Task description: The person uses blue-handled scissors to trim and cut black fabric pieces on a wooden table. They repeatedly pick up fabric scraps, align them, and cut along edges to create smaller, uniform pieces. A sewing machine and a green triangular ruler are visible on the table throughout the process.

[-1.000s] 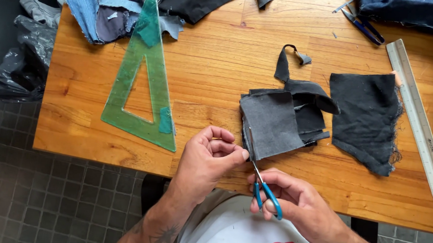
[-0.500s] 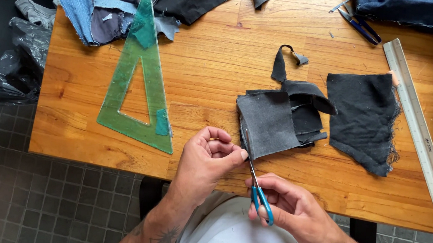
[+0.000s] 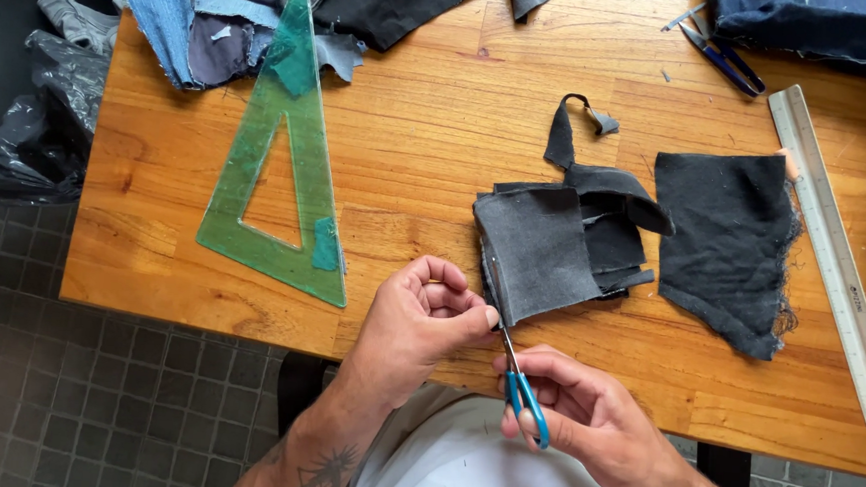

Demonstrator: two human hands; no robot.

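The left hand (image 3: 418, 318) pinches the grey folded fabric piece (image 3: 543, 250) at its near edge. The right hand's (image 3: 592, 424) grip closes on blue-handled scissors (image 3: 515, 374), cutting beside the wooden surface (image 3: 440, 134) edge. Bare wood lies open leftward.

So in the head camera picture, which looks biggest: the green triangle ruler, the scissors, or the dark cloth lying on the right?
1. Green triangle ruler
2. Dark cloth, shorter than the ruler, though wider across
3. Scissors, clearly smallest, partly hidden by the right hand
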